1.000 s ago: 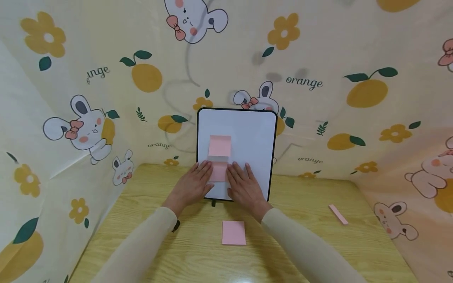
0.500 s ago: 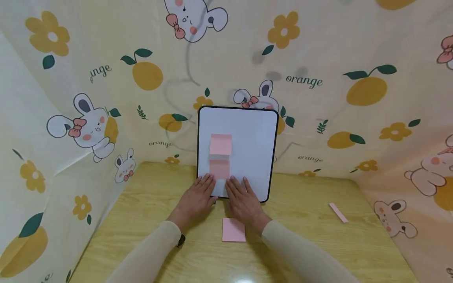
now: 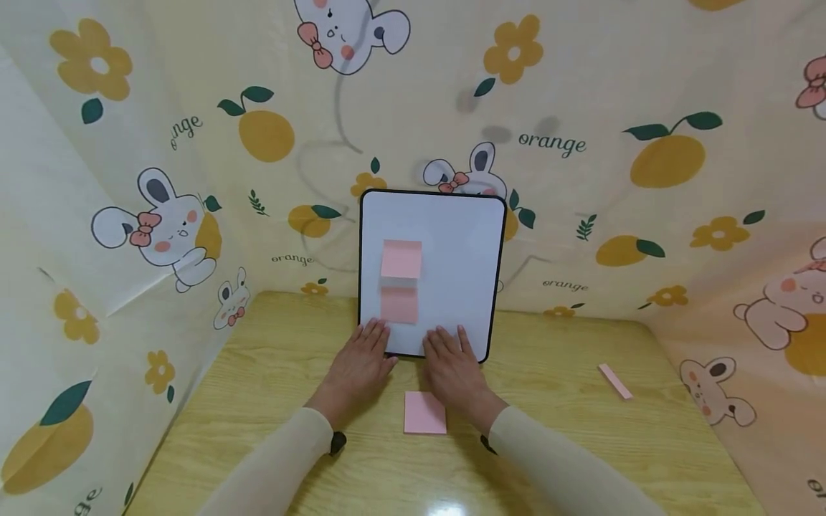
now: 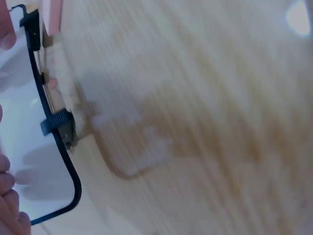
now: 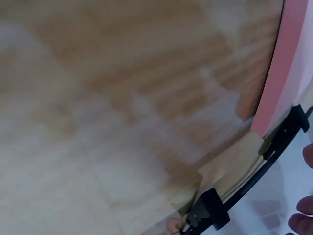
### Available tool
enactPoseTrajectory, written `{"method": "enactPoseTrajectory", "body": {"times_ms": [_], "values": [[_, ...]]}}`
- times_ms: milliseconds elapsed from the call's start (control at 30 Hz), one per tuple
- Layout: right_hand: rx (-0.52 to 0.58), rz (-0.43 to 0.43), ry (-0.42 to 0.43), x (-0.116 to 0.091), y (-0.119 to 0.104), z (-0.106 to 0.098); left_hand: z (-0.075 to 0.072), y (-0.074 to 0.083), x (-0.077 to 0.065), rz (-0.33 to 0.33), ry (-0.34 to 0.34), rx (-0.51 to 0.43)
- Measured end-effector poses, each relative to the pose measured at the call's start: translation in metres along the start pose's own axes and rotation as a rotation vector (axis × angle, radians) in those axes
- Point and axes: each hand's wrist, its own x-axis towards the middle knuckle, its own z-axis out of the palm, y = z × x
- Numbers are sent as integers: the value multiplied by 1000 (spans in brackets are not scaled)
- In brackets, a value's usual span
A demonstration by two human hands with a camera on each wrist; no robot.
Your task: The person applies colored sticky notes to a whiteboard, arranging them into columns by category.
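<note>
A white board [image 3: 452, 265] with a black frame stands leaning at the back of the table. Two pink sticky notes, an upper one [image 3: 401, 259] and a lower one [image 3: 399, 306], are stuck on its left half; the upper note's bottom edge lifts slightly. My left hand [image 3: 358, 369] lies with extended fingers at the board's lower left, just under the lower note. Fingers of my right hand [image 3: 457, 365] rest on the board's lower right part. Neither hand holds anything. In the left wrist view, fingertips [image 4: 9, 196] show against the white surface.
A pink sticky-note pad [image 3: 424, 413] lies on the wooden table [image 3: 548, 444] in front of the board, close to my right wrist. Farther right is a thin pink strip [image 3: 615, 381]. Black clips [image 4: 57, 121] sit on the board's lower edge. Patterned cloth [image 3: 581, 72] surrounds the table.
Both hands have slid down the board from beside the lower note to near the bottom edge. My right hand has also shifted slightly right. The lower note is now fully uncovered.
</note>
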Motion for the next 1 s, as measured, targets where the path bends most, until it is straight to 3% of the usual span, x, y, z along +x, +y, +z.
{"method": "enactPoseTrajectory", "body": {"times_ms": [200, 433, 733, 1000], "values": [[82, 50, 75, -25, 16, 2, -2, 21, -7, -91, -25, -98], [167, 125, 108, -60, 44, 7, -6, 60, -22, -101, -26, -158], [193, 203, 176, -109, 88, 9, -6, 103, -37, -45, -117, -181], [197, 336, 90, -150, 135, 20, 1, 132, -51, 38, -164, -161]]}}
